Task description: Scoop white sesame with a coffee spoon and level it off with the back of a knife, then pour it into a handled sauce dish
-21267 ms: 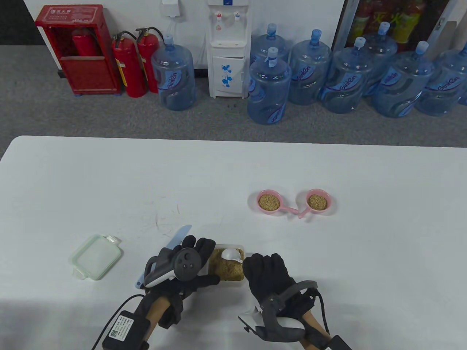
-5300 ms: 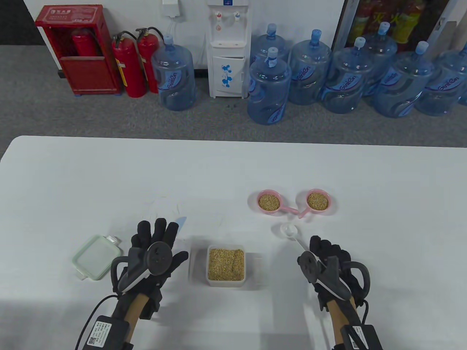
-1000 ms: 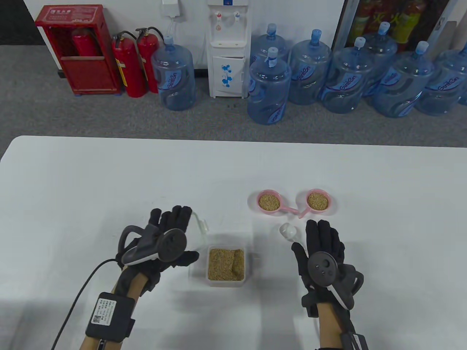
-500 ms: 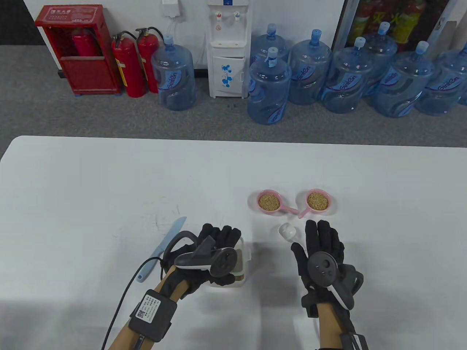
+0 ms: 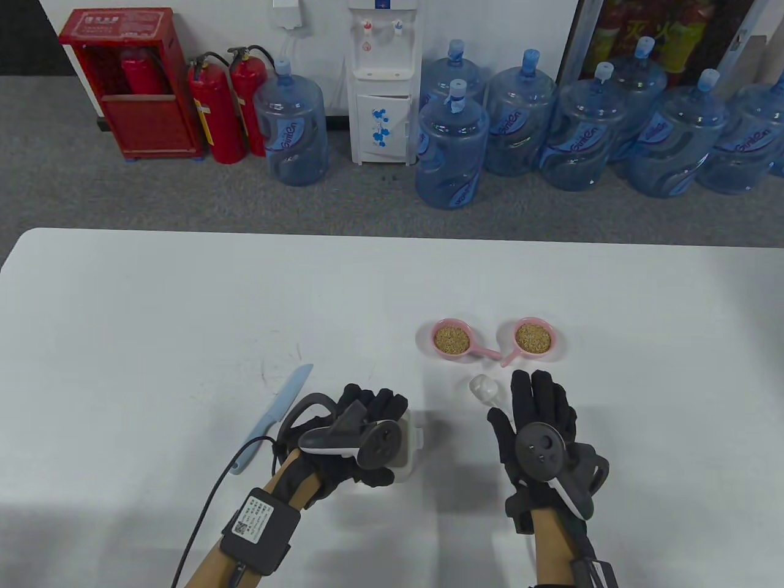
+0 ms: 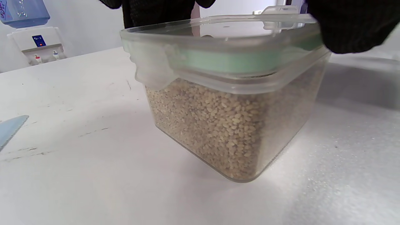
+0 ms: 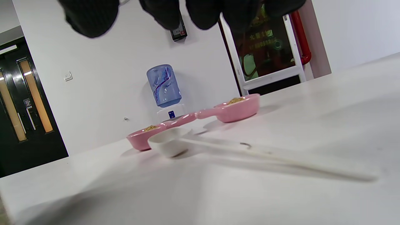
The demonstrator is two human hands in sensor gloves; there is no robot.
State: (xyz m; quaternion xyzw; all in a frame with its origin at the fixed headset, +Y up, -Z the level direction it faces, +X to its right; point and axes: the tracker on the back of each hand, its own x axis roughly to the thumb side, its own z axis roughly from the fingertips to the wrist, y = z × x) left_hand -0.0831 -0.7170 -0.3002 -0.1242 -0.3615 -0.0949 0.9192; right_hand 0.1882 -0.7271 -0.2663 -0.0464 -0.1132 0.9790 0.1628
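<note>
The left hand [image 5: 352,438] lies over a clear container [image 6: 231,125] of white sesame [image 6: 218,125], its fingers [image 6: 350,28] on the container's lid [image 6: 225,47]. In the left wrist view the lid, with its pale green seal, sits on the container's rim, one dark fingertip curled down over the lid's right edge, others reaching over the far edge. Whether the fingers pinch the lid or only press on it cannot be told. The latch flap on the near left corner hangs down, not snapped.

Just left of that hand a light blue knife [image 5: 274,418] lies flat on the white table [image 5: 184,294], tip pointing away from the person, untouched.

The right hand [image 5: 539,429] rests well to the right of the container, fingers straight and spread, palm down, holding nothing. The white coffee spoon [image 5: 484,388] lies on the table just ahead and left of its fingertips; in the right wrist view its handle runs back under the hand, clear of the fingers [image 7: 90,15] hanging above, and its bowl [image 7: 167,143] looks empty.

Beyond the spoon stand two pink handled sauce dishes [image 5: 453,339] [image 5: 533,337], side by side, handles angled toward each other with the ends touching or nearly so, each holding a portion of sesame
</note>
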